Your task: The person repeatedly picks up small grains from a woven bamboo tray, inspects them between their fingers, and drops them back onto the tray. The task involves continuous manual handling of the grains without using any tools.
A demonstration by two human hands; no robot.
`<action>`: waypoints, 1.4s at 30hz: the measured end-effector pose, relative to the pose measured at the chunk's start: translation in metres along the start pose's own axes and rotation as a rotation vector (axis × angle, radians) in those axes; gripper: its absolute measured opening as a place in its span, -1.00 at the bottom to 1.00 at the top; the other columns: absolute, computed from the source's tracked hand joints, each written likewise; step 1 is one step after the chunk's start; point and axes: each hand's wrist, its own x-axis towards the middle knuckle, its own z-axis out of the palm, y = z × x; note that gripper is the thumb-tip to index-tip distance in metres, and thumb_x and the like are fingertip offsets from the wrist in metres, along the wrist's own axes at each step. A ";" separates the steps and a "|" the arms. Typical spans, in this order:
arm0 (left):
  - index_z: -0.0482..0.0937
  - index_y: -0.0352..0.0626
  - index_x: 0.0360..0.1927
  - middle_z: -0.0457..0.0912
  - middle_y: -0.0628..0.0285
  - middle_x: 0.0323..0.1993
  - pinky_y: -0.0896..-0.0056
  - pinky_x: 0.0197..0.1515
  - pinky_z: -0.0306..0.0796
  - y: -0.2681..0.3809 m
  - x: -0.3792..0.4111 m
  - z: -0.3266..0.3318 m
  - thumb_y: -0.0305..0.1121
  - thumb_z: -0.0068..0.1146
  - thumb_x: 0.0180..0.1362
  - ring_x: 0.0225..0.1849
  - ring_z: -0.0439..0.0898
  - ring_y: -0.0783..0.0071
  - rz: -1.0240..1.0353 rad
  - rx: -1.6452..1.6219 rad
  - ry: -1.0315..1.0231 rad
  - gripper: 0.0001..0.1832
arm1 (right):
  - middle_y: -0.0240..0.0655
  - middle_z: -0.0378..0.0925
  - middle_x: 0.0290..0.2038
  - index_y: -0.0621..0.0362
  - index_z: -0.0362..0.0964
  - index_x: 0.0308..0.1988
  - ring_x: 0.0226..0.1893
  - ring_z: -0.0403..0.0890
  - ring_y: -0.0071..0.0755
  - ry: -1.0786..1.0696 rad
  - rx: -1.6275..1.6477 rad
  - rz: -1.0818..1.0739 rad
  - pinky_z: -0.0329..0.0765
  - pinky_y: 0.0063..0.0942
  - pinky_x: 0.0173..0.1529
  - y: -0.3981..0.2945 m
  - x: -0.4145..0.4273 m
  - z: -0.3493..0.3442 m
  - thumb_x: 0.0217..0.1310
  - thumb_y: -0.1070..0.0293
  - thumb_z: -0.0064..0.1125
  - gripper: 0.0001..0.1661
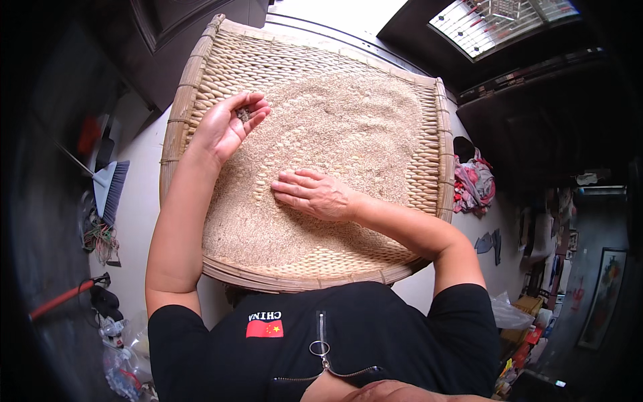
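Observation:
A large woven bamboo winnowing tray (311, 269) with a bound rim lies before me. Small pale brown grains or seeds (346, 115) cover much of its weave in an uneven layer. Over the tray's left part, my left hand (233, 120) is turned palm up with curled fingers, cupping a small clump of dark bits (243, 114). My right hand (314, 195) rests palm down on the grains near the middle, its fingers pointing left and holding nothing that shows. Strips of bare weave show through beside its fingertips.
A broom (111, 188) and tangled cords (100, 236) are on the left. Plastic bottles and bags (123, 369) lie at lower left. Crumpled pink and grey cloth (472, 183) is right of the tray. Dark doors (532, 120) stand beyond, and boxes (525, 311) sit at lower right.

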 end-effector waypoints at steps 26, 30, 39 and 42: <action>0.47 -0.50 -0.06 0.58 -0.03 -0.18 0.38 -0.06 0.59 -0.003 0.016 -0.014 -0.41 -0.14 0.36 -0.14 0.62 0.25 -0.026 0.080 0.050 -0.71 | -0.31 0.51 0.05 0.03 0.51 -0.05 -0.02 0.58 -0.27 0.359 -0.109 0.828 0.58 -0.39 0.02 0.089 -0.086 -0.067 0.15 0.36 0.24 -0.68; 0.47 -0.49 -0.09 0.56 -0.03 -0.20 0.39 -0.09 0.61 -0.004 0.014 -0.012 -0.39 -0.17 0.38 -0.17 0.62 0.26 -0.022 0.094 0.067 -0.70 | -0.10 0.36 0.20 0.26 0.31 0.12 0.23 0.36 -0.19 0.303 -0.021 0.913 0.30 -0.35 0.34 0.086 -0.043 -0.042 0.31 0.28 0.03 -0.54; 0.47 -0.49 -0.10 0.55 -0.03 -0.20 0.40 -0.07 0.59 -0.003 0.016 -0.015 -0.40 -0.18 0.37 -0.17 0.61 0.27 -0.009 0.077 0.035 -0.70 | -0.22 0.08 0.39 0.13 0.06 0.34 0.43 0.00 -0.25 0.169 -0.048 0.349 -0.06 -0.32 0.48 0.045 0.001 0.012 0.45 0.28 -0.35 -0.47; 0.46 -0.49 -0.09 0.55 -0.02 -0.20 0.41 -0.08 0.60 -0.001 0.008 -0.008 -0.40 -0.17 0.37 -0.17 0.61 0.29 0.008 0.090 0.060 -0.71 | -0.21 0.29 0.23 0.14 0.24 0.19 0.27 0.25 -0.25 0.047 -0.080 0.487 0.21 -0.36 0.35 0.066 -0.043 -0.007 0.39 0.39 -0.21 -0.59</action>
